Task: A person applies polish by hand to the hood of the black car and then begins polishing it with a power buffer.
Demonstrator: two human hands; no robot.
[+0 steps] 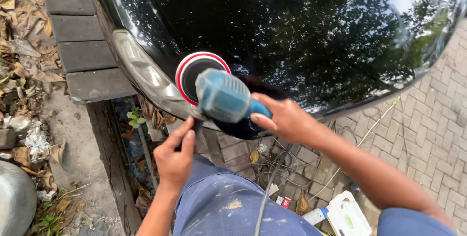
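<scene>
Head view, polisher point(221, 95) pad half hidden on black car panel point(292, 31), right hand point(284, 119) gripping its rear, left hand point(174, 155) clasping the side handle, mostly hidden.

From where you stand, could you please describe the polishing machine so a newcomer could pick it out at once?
Start at the glossy black car body filling the top of the view, then drop to its lower edge by the headlight. The polishing machine sits there, gripped by the right hand. It alone has a teal housing and a round, red-and-white-rimmed pad.
</scene>
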